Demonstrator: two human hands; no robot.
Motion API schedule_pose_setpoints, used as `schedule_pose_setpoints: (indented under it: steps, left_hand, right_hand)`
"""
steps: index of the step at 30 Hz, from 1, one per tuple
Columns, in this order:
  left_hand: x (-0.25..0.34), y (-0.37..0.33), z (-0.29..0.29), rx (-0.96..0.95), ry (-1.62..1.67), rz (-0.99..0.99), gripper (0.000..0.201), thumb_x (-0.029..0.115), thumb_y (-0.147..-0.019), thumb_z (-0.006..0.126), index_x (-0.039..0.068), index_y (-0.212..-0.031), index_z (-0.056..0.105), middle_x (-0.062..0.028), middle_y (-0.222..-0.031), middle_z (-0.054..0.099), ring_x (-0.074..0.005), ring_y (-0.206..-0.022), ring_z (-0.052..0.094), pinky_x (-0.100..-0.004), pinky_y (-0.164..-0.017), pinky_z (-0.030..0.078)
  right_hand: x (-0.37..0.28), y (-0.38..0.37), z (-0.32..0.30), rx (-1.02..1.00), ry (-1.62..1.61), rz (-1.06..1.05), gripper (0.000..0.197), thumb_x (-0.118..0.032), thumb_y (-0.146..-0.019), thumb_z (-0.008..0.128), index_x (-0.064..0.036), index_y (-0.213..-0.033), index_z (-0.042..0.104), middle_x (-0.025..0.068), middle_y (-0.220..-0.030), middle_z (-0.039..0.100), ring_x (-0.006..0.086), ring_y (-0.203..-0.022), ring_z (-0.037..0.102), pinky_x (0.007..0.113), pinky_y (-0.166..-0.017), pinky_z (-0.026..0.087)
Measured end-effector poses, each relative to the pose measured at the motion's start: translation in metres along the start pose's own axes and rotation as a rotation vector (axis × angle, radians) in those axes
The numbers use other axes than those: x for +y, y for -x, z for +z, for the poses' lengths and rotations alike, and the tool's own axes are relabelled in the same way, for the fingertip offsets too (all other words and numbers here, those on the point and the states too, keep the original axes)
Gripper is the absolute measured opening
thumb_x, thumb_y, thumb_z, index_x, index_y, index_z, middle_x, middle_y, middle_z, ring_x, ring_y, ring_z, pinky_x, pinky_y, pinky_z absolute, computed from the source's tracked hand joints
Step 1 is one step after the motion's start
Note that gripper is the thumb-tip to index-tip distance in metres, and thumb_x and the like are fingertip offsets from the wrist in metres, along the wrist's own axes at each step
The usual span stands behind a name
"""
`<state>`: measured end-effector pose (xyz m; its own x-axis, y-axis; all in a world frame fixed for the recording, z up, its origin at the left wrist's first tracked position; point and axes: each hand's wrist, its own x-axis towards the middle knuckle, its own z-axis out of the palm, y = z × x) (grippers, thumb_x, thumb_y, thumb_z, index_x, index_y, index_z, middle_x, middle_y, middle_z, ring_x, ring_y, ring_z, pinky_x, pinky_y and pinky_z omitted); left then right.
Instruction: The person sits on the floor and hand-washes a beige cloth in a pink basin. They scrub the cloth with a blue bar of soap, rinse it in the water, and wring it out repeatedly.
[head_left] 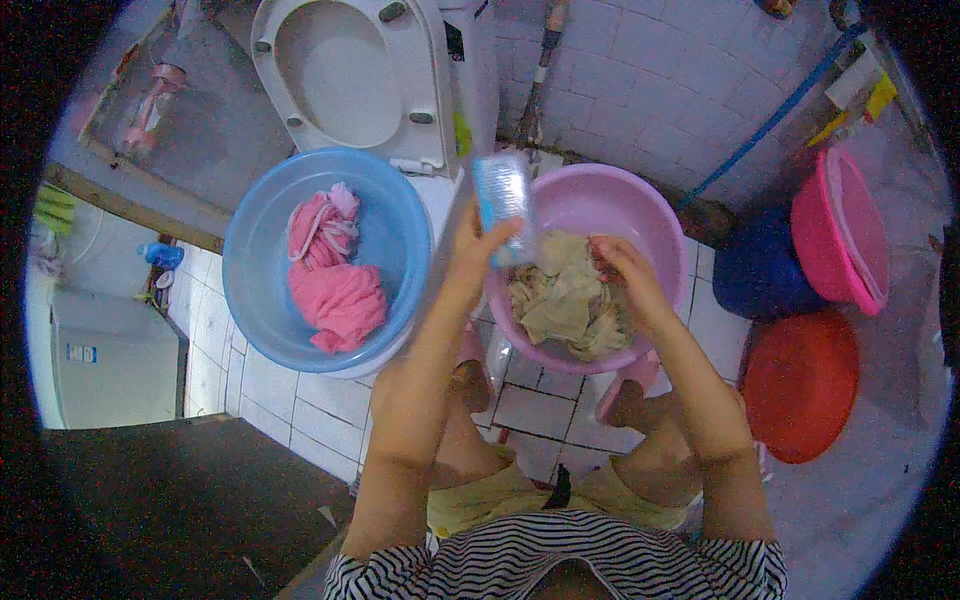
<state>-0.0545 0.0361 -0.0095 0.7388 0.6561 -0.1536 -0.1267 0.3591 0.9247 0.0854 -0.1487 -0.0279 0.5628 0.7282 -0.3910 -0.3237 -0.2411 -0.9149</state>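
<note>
My left hand point(480, 240) is closed around a shiny blue-and-white packet point(503, 195), box-like in outline, raised over the left rim of a pink-purple basin point(655, 205). Crumpled beige cloth point(560, 300) lies bunched inside that basin. Over the cloth's right side is my right hand point(625, 265), fingers curled together; whatever they hold, if anything, cannot be made out. To the left stands a light blue basin point(250, 275) with a bunched pink cloth point(340, 300) in it. Neither hand touches the blue basin.
A white toilet point(430, 90) with its lid up stands behind the blue basin. On the right are a dark blue bucket point(755, 265), a bright pink basin point(835, 235) and a red basin point(805, 385). A blue pole point(770, 120) leans against the tiled wall.
</note>
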Motion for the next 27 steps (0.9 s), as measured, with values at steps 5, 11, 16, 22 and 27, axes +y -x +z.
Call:
schedule_pose_setpoints:
  steps: [5, 11, 16, 22, 27]
  left_hand:
    - [0.018, -0.021, -0.078, 0.458, -0.034, 0.073, 0.05, 0.031, -0.072, 0.066, 0.005, -0.112, 0.05, -0.0056, -0.096, 0.056, -0.0178, -0.084, 0.055, -0.0302, -0.072, 0.043]
    - [0.012, -0.03, -0.12, 0.606, 0.386, 0.005, 0.038, 0.027, -0.077, 0.065, 0.008, -0.107, 0.052, -0.0072, -0.095, 0.059, -0.0226, -0.081, 0.059, -0.0369, -0.071, 0.05]
    - [-0.004, -0.044, -0.145, 0.634, 0.487, -0.068, 0.04, 0.023, -0.078, 0.063, 0.008, -0.113, 0.049, -0.0098, -0.099, 0.059, -0.0252, -0.087, 0.059, -0.042, -0.077, 0.05]
    - [-0.018, -0.053, -0.167, 0.656, 0.465, -0.112, 0.033, 0.023, -0.08, 0.061, 0.009, -0.108, 0.052, -0.0099, -0.097, 0.06, -0.0271, -0.085, 0.059, -0.0427, -0.076, 0.05]
    - [-0.041, -0.063, -0.188, 0.659, 0.361, -0.048, 0.04, 0.023, -0.076, 0.065, 0.007, -0.11, 0.052, -0.0115, -0.101, 0.058, -0.0263, -0.088, 0.057, -0.0419, -0.076, 0.048]
  right_hand:
    - [0.003, -0.001, -0.004, 0.0, -0.006, -0.021, 0.025, -0.024, -0.084, 0.057, -0.01, -0.104, 0.057, -0.0011, -0.097, 0.054, 0.0096, -0.087, 0.048, 0.025, -0.076, 0.038]
    - [0.011, -0.009, -0.011, 0.014, 0.019, -0.028, 0.024, -0.022, -0.081, 0.059, -0.0103, -0.102, 0.057, 0.0002, -0.089, 0.056, 0.0122, -0.084, 0.051, 0.026, -0.071, 0.041]
    - [0.009, -0.009, -0.008, 0.012, 0.036, -0.025, 0.025, -0.023, -0.081, 0.059, -0.0102, -0.102, 0.057, 0.0002, -0.09, 0.056, 0.0124, -0.084, 0.051, 0.026, -0.07, 0.041]
    - [0.007, -0.006, -0.01, 0.003, 0.036, -0.01, 0.024, -0.022, -0.081, 0.059, -0.0102, -0.101, 0.057, 0.0009, -0.094, 0.057, 0.0122, -0.086, 0.052, 0.026, -0.072, 0.041]
    - [0.002, -0.004, -0.008, 0.004, 0.066, -0.027, 0.023, -0.022, -0.081, 0.06, -0.0094, -0.101, 0.058, 0.0009, -0.093, 0.057, 0.0114, -0.085, 0.052, 0.025, -0.072, 0.043]
